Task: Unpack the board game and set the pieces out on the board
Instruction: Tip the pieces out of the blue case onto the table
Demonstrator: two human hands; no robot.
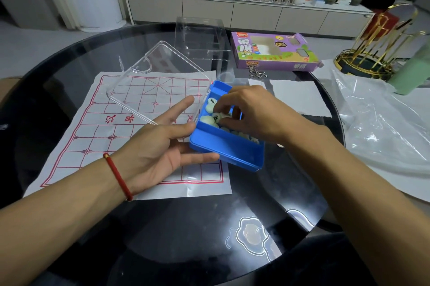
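Dark glass covers the round table [232, 227], with a low sideboard of plants and frames behind. At the centre is the blue tray [229, 148], lifted and tipped over the right edge of the paper board [97, 132], which lies flat with no pieces on it yet. White round pieces [213, 113] sit loose in the tray's upper end. The right hand [253, 111] reaches in from above, fingers curled down among them and apparently pinching one (the fingertips hide the actual contact). The left hand [160, 148] cradles the tray's near-left corner, palm up, thumb against the wall, fingers curled beneath.

The tray's clear lid [160, 76] stands open over the board. Farther back are a clear plastic insert [202, 39] and the purple game box [274, 53]; a plastic sheet [381, 123] lies to the right.

The risk is the tilt: supported at one corner only, the tray could dip as the right hand digs, spilling pieces across the slick glass. The swinging lid might also drag the light paper askew.
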